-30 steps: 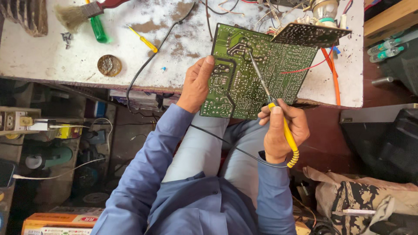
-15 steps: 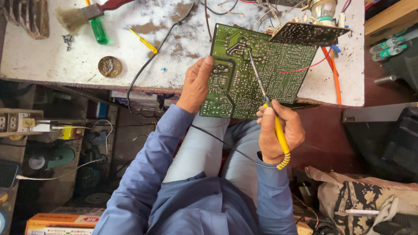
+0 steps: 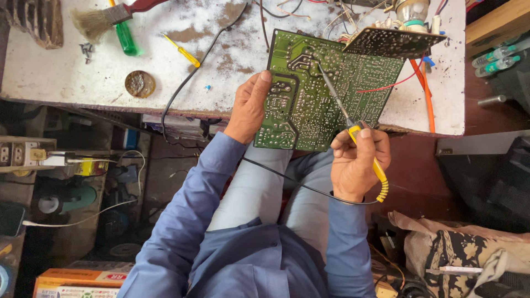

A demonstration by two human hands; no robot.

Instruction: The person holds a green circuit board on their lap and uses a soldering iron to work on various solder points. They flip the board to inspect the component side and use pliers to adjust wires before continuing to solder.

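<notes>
Bare bench top [image 3: 49, 72] lies open at nine o'clock of the green circuit board [image 3: 326, 94]. A black cable [image 3: 193, 77] crosses that way, with a small yellow screwdriver [image 3: 181, 50] and a round tin [image 3: 139, 84] beyond. At one o'clock a second board [image 3: 395, 41] overhangs; orange wires [image 3: 422, 91] block three o'clock.

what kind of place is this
Most likely a small electronics repair workshop. The right hand holds a yellow-handled soldering iron to a green circuit board steadied by the left hand, at a stained white workbench strewn with a brush and screwdriver.
</notes>
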